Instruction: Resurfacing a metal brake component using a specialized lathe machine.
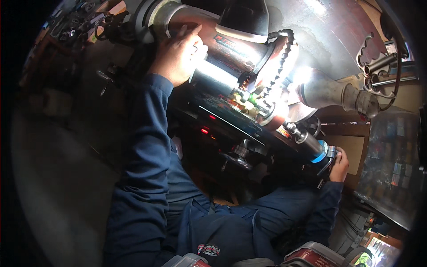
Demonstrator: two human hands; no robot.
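In front of me is a workshop machine with a reddish-brown cylindrical housing (191, 20). A shiny metal cylinder (216, 74) lies along its near side. My left hand (179, 55) rests over that cylinder's left end, fingers apart and reaching up onto the housing. At the lower right, my right hand (340, 166) has its fingers wrapped round a dark knob (330, 153) beside a blue ring (319, 151) on the end of a shaft. Between the hands, a metal chuck-like part (267, 111) sits in strong glare, so its detail is lost.
A black lamp (243, 20) hangs over the machine. A segmented hose (289, 38) curves down to the glaring part. A metal motor-like body (331, 91) juts right. Below the machine's edge sits a small handwheel (240, 153). Plastic-lidded boxes (313, 256) stand at the lower edge.
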